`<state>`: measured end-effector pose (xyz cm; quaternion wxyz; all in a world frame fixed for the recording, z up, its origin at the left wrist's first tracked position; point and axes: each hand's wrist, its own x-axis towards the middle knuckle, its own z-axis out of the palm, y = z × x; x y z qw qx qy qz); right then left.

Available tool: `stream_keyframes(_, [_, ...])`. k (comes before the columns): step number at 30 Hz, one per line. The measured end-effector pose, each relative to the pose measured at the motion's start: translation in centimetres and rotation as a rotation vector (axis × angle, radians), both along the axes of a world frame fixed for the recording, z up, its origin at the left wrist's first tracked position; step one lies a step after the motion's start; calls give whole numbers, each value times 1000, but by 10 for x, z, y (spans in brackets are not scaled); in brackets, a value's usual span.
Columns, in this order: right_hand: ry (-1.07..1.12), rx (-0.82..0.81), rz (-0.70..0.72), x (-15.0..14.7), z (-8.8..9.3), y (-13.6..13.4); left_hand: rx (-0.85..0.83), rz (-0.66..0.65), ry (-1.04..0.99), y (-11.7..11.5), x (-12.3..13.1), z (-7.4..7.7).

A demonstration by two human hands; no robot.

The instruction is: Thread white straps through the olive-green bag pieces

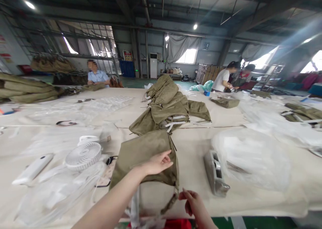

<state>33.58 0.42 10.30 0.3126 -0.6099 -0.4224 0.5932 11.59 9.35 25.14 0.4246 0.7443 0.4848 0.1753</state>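
An olive-green fabric bag (141,148) lies flat on the table in front of me, with a zipper along its right edge. My left hand (159,162) rests over the bag's right side near that zipper, index finger and thumb stretched out and the other fingers loosely bent. My right hand (192,202) is just right of the bag's lower corner, beside a dark olive strap (169,204). Its fingers are half bent and apart, and I see nothing held in them. A white-wrapped strap (135,205) hangs from the bag's near side.
More olive bags (166,101) are piled beyond. To the right stand a grey tape dispenser (215,173) and clear plastic bags (251,158). A white fan (84,155), a white oblong device (34,168) and plastic wrap lie left. Several people sit or stand across the table.
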Motion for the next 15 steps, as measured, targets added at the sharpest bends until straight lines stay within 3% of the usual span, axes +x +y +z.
stream_keyframes(2, [-54,7,-28,8,-10,0,76,59,177,-3,-4,-34])
stream_keyframes(5, [-86,59,-48,18,-16,0,186,172,412,-13,-23,-69])
stream_keyframes(10, [-214,186,-47,11,-16,7,136,286,723,-43,-55,-105])
stream_keyframes(15, [-404,463,16,-23,-39,26,100,292,634,-66,-69,-138])
